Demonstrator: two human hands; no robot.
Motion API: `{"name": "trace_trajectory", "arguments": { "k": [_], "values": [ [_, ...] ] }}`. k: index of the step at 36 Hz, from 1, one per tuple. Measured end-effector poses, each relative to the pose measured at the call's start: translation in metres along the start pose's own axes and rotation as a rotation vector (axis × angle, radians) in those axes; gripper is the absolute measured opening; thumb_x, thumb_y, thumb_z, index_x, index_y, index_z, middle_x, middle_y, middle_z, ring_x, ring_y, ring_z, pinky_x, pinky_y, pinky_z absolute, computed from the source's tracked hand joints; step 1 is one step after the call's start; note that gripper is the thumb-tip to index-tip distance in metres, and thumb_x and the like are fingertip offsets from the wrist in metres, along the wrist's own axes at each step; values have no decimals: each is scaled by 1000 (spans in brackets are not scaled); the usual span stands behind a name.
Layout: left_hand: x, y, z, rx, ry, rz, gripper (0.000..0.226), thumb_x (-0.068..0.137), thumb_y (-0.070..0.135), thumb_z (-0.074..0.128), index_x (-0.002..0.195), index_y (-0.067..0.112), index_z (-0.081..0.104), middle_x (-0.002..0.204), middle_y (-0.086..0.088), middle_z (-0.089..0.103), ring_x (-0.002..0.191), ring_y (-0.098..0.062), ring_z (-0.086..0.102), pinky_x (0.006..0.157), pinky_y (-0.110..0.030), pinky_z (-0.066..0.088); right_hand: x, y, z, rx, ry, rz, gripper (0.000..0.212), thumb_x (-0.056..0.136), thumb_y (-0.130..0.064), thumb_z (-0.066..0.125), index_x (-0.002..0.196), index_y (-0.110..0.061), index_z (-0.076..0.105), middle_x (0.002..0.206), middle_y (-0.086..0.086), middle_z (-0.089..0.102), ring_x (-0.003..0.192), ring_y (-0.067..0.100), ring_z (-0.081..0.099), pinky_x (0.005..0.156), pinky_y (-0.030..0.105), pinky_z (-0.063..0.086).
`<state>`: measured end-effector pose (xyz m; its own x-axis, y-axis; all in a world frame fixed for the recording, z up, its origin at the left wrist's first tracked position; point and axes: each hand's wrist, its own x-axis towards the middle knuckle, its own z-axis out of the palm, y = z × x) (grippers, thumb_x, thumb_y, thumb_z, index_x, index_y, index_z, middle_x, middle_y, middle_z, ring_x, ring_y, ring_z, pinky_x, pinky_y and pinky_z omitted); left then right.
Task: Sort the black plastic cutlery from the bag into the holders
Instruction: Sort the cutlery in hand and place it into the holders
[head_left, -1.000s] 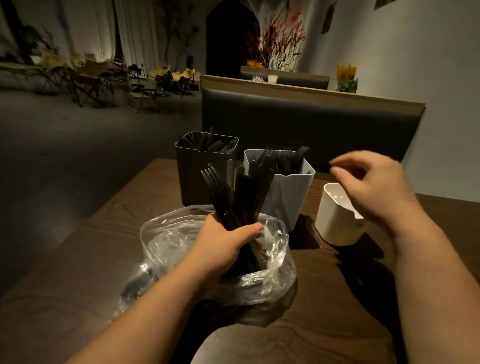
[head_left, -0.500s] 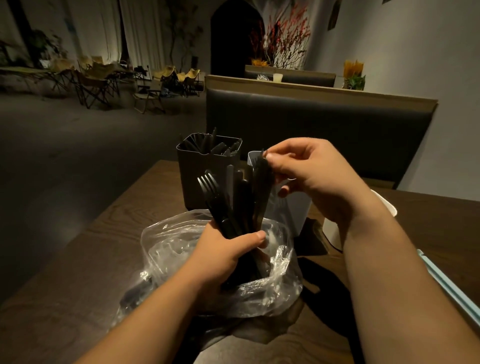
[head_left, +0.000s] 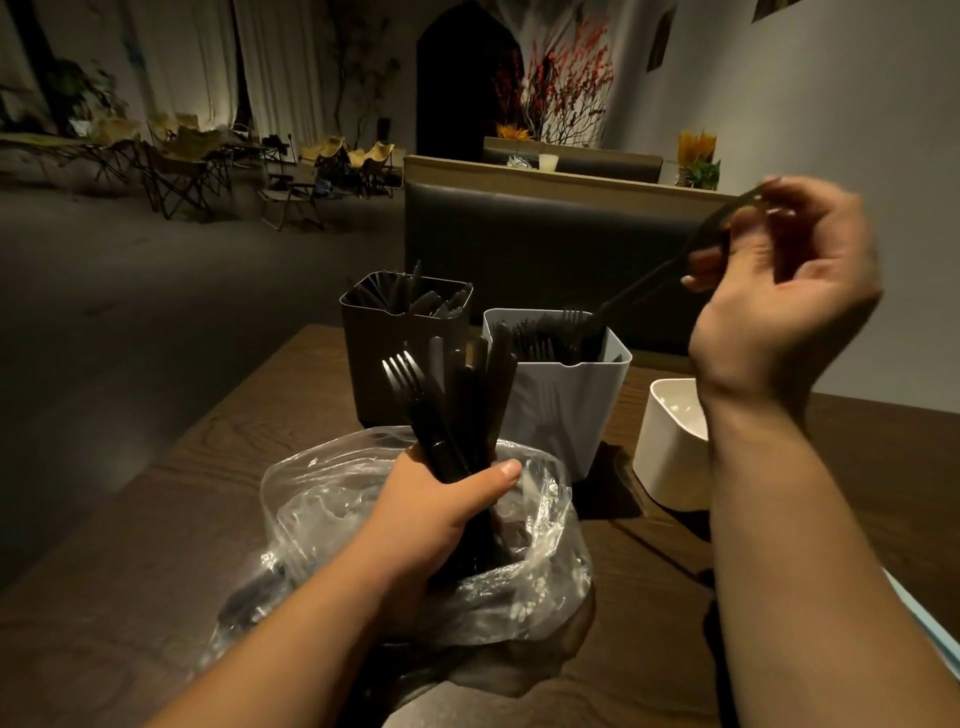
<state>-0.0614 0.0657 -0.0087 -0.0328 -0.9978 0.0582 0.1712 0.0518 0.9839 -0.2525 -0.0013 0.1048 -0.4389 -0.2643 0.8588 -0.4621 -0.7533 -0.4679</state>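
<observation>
1. Fingers (head_left: 698, 260) of the right hand (head_left: 779, 306) are curling around the handle of a single black fork (head_left: 644, 280), pinching it high up; the hand itself is showing blurred
2. That fork is slanting down to the left, its head dipping inside the rim of the white holder (head_left: 561, 410), which is already carrying other black forks
3. Lower down, the left hand (head_left: 431, 514) is gripping a bundle of black cutlery (head_left: 457, 400) in a closed fist, the thumb wrapping across the front; fork tines and plain handle ends are sticking up above the fist
4. Its lower ends are reaching down inside the clear plastic bag (head_left: 332, 519), which is lying crumpled and open on the wooden table (head_left: 208, 467), nearest the person
5. Behind the bag, the dark holder (head_left: 395, 358) is standing just beside the white holder, on its left, with black cutlery poking above the rim; which kind I cannot tell
6. Right of the white holder, a small white container (head_left: 670, 452) is sitting partly hidden behind the right forearm
7. Beyond the table's far edge, a dark padded bench back (head_left: 519, 244) is rising
</observation>
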Motion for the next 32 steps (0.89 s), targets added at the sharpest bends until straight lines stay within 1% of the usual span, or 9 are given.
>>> {"name": "trace_trajectory", "arguments": {
  "k": [5, 9, 12, 15, 19, 24, 27, 30, 32],
  "values": [
    [-2, 3, 1, -55, 16, -36, 39, 65, 24, 85, 96, 9, 68, 76, 1, 70, 75, -13, 71, 67, -26, 55, -13, 32, 5, -189, -326, -24, 29, 98, -12, 57, 127, -11, 60, 111, -4, 62, 104, 13, 65, 85, 29, 58],
    [-3, 4, 3, 0, 77, 6, 29, 73, 8, 85, 91, 12, 64, 65, 13, 68, 66, 1, 67, 59, -13, 50, -30, 42, 10, -454, -681, -29, 25, 94, -20, 62, 117, -26, 69, 107, 3, 71, 101, 28, 66, 86, 49, 56],
    [-2, 1, 4, 27, 72, 78, 28, 74, -1, 83, 80, 15, 61, 59, 16, 66, 63, 5, 65, 59, -11, 48, -36, 34, 19, -636, -921, -5, 27, 98, -36, 55, 120, -34, 71, 113, -3, 71, 113, 28, 54, 94, 43, 41],
    [-1, -1, 5, 17, 89, 123, 32, 74, 2, 85, 78, 21, 59, 59, 20, 64, 64, 6, 63, 61, -12, 48, -33, 14, 23, -577, -849, -57, 36, 99, -43, 44, 116, -28, 72, 118, -5, 68, 117, 27, 50, 92, 41, 36],
    [1, -6, 4, 55, 197, 151, 33, 71, 11, 90, 93, 20, 67, 74, 19, 71, 77, 3, 67, 67, -14, 50, -36, -40, 26, -159, -641, -111, 35, 98, -44, 50, 88, -15, 67, 81, 1, 65, 78, 17, 60, 68, 44, 50],
    [7, -13, 2, 173, 239, 210, 27, 82, 20, 75, 107, 14, 68, 96, 0, 75, 90, -5, 70, 77, -13, 51, -78, -90, 40, -514, -1001, -121, 57, 73, -78, 57, 101, -29, 62, 87, -11, 64, 80, 12, 62, 68, 33, 54],
    [1, -15, 0, 484, 225, 271, 50, 79, 19, 63, 126, 2, 62, 121, -5, 67, 111, -15, 62, 86, 7, 29, -90, -85, 47, -527, -1059, -84, 41, 83, -57, 70, 111, -27, 65, 103, -7, 67, 96, 13, 62, 84, 36, 56],
    [5, -14, -5, 468, 232, 264, 43, 80, 0, 73, 118, 16, 63, 96, 23, 62, 94, 1, 65, 73, 3, 38, -84, -81, 44, -350, -1048, 108, 27, 84, -41, 76, 107, -29, 71, 96, -11, 70, 90, 4, 64, 82, 30, 57],
    [9, -7, -4, 294, 161, 209, 41, 76, 9, 81, 107, 29, 63, 87, 19, 70, 89, 5, 67, 68, -5, 48, -77, -78, 43, -217, -1080, 272, 19, 84, -34, 78, 101, -30, 72, 90, -13, 70, 86, 5, 68, 78, 32, 60]
  ]
}}
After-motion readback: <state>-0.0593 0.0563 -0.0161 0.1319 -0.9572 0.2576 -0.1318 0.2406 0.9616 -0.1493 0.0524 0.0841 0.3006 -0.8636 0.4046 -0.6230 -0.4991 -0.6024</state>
